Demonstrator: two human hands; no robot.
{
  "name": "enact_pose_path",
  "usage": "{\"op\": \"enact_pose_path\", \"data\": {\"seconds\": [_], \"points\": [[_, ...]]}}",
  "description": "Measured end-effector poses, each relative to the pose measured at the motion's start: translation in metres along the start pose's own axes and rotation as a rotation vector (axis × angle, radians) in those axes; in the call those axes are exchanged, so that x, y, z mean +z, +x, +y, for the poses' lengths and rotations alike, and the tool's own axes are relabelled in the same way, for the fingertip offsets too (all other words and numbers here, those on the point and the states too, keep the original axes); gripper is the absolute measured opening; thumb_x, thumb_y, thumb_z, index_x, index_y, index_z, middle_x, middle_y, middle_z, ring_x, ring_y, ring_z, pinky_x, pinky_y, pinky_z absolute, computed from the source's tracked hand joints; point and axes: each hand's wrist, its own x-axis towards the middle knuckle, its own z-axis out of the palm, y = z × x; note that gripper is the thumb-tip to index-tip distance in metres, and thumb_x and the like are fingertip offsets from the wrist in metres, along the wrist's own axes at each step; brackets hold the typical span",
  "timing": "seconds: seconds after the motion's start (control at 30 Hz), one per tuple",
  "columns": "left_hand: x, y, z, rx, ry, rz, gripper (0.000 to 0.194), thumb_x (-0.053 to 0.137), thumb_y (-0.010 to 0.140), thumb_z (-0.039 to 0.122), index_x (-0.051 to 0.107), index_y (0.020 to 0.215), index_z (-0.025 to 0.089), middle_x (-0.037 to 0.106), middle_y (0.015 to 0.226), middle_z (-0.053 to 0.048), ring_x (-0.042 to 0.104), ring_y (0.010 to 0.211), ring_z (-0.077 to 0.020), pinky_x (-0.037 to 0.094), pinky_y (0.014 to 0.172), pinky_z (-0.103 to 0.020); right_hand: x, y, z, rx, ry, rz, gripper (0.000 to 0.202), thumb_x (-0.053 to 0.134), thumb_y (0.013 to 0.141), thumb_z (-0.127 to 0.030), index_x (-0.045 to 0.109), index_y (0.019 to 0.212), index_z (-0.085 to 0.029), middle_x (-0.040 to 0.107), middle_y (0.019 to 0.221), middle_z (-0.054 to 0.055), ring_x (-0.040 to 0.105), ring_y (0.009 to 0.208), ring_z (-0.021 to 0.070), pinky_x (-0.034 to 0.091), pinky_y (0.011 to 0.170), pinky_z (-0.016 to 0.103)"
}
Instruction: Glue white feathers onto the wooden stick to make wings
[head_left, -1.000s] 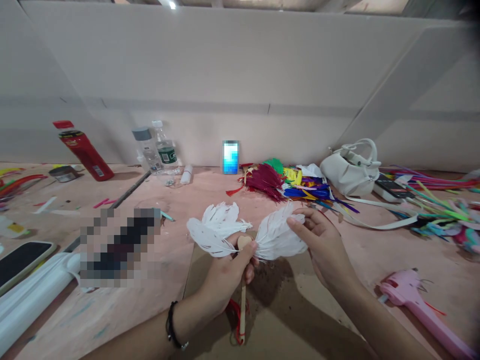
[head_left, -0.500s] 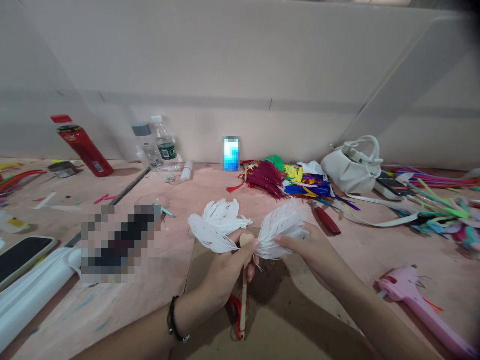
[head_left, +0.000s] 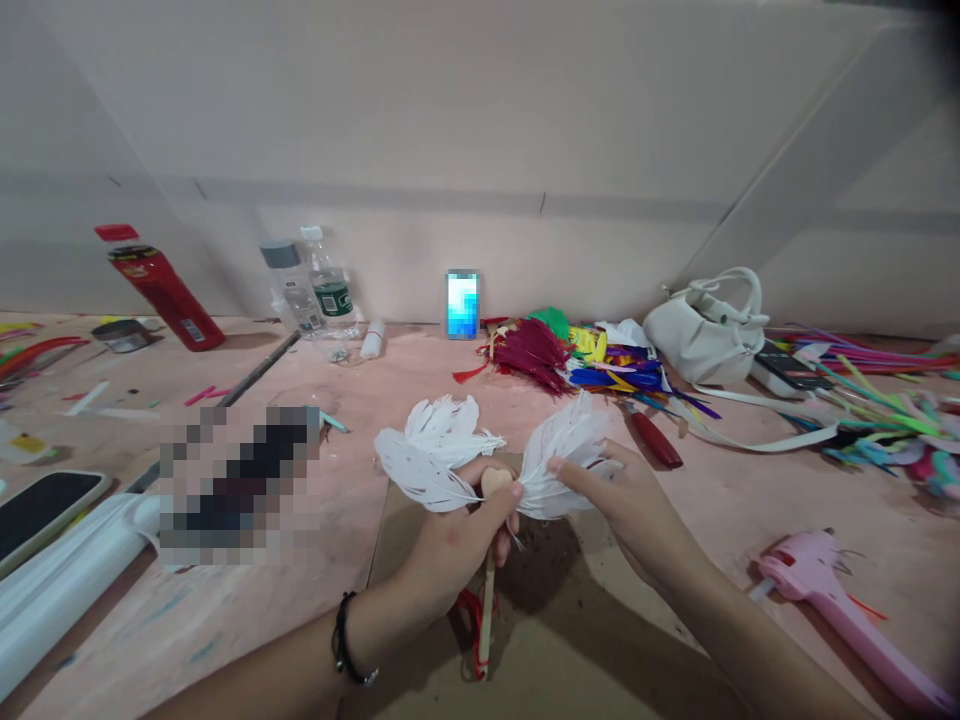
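My left hand [head_left: 469, 535] pinches a thin wooden stick [head_left: 487, 610] near its rounded, light wooden top [head_left: 496, 482]. Its thumb presses on the quill ends of the white feathers. One cluster of white feathers [head_left: 435, 455] fans out to the left of the stick. On the right side, my right hand [head_left: 611, 490] has thumb and fingers closed on a second bunch of white feathers [head_left: 564, 462]. A red cord [head_left: 475, 630] hangs by the lower end of the stick. Below both hands lies a brown board [head_left: 420, 670].
A pink glue gun [head_left: 817, 580] lies at the right, below a red-handled tool [head_left: 654, 440]. Colourful feathers [head_left: 529, 352] and a white handbag [head_left: 705, 335] are behind. A red bottle [head_left: 165, 290] and a clear water bottle [head_left: 334, 295] stand at back left.
My right hand has shifted slightly along the right feather bunch, its fingers a little further apart from the quill ends. The left hand keeps its hold on the stick.
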Motion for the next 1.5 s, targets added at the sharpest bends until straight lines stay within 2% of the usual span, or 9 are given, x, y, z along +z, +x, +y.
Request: {"op": "enact_pose_path", "data": {"seconds": [0.2,0.37,0.57,0.8,0.97,1.07,1.2,1.37,1.5], "points": [[0.003,0.0,0.002,-0.008,0.012,0.036,0.028,0.065,0.087,0.042,0.053,0.073,0.02,0.052,0.058,0.006,0.044,0.041,-0.0066,0.034,0.041,-0.018,0.003,-0.004,-0.001,0.058,0.146,-0.08,0.038,0.088,0.069,-0.048,0.073,0.087,-0.018,0.074,0.086,0.006,0.065,0.078,0.0226,0.051,0.073,0.033],[0.002,0.0,0.0,-0.004,0.029,-0.001,0.033,0.064,0.088,0.045,0.051,0.07,0.02,0.049,0.057,0.007,0.042,0.042,-0.0066,0.033,0.041,-0.018,0.008,-0.006,-0.007,0.082,0.118,-0.107,0.04,0.092,0.063,-0.045,0.073,0.085,-0.017,0.073,0.087,0.008,0.064,0.08,0.0241,0.051,0.074,0.035],[0.002,-0.001,-0.002,-0.034,0.022,-0.012,0.031,0.064,0.089,0.044,0.051,0.073,0.021,0.05,0.059,0.007,0.043,0.043,-0.0071,0.035,0.042,-0.018,0.009,-0.007,-0.005,0.036,0.1,-0.13,0.033,0.089,0.068,-0.043,0.072,0.08,-0.018,0.072,0.081,0.006,0.062,0.077,0.0227,0.051,0.071,0.034],[0.003,0.001,0.0,0.014,-0.003,-0.013,0.037,0.065,0.089,0.047,0.051,0.068,0.02,0.048,0.057,0.006,0.043,0.043,-0.0071,0.033,0.043,-0.019,0.0,0.004,0.003,0.035,0.111,0.025,0.043,0.091,0.067,-0.045,0.073,0.096,-0.019,0.076,0.098,0.008,0.067,0.086,0.0256,0.053,0.076,0.036],[-0.002,0.005,-0.01,0.015,-0.117,-0.058,0.033,0.063,0.092,0.045,0.059,0.073,0.018,0.054,0.061,0.003,0.047,0.049,-0.0081,0.037,0.049,-0.02,-0.011,0.016,-0.003,-0.066,0.179,0.127,0.042,0.092,0.064,-0.047,0.07,0.088,-0.021,0.07,0.081,0.002,0.062,0.072,0.0181,0.048,0.063,0.028],[-0.003,0.006,-0.013,0.007,-0.151,-0.048,0.028,0.061,0.093,0.039,0.063,0.076,0.018,0.061,0.067,0.0,0.051,0.055,-0.0099,0.041,0.055,-0.021,-0.016,0.02,-0.008,-0.128,0.219,0.185,0.041,0.093,0.063,-0.046,0.069,0.086,-0.022,0.068,0.08,0.0,0.06,0.071,0.0151,0.044,0.061,0.024],[-0.002,0.006,-0.011,0.018,-0.114,-0.045,0.031,0.06,0.094,0.039,0.064,0.073,0.017,0.058,0.062,0.001,0.049,0.056,-0.0107,0.04,0.057,-0.022,-0.016,0.02,-0.009,-0.107,0.192,0.118,0.041,0.088,0.07,-0.047,0.069,0.099,-0.026,0.07,0.086,0.0,0.063,0.077,0.0184,0.046,0.066,0.027],[-0.002,0.007,-0.009,-0.032,-0.175,-0.027,0.034,0.064,0.091,0.044,0.061,0.07,0.017,0.059,0.064,0.0,0.051,0.06,-0.0117,0.04,0.06,-0.023,-0.011,0.017,-0.006,-0.034,0.195,-0.012,0.038,0.084,0.075,-0.049,0.068,0.1,-0.025,0.072,0.095,0.004,0.065,0.088,0.0242,0.048,0.074,0.032],[-0.004,0.009,-0.012,-0.075,-0.2,-0.006,0.032,0.069,0.087,0.044,0.062,0.072,0.016,0.062,0.067,-0.001,0.052,0.059,-0.0114,0.041,0.06,-0.023,-0.01,0.016,-0.005,-0.022,0.209,-0.017,0.032,0.08,0.08,-0.049,0.068,0.096,-0.024,0.068,0.084,0.002,0.062,0.079,0.0212,0.044,0.066,0.029]]}}
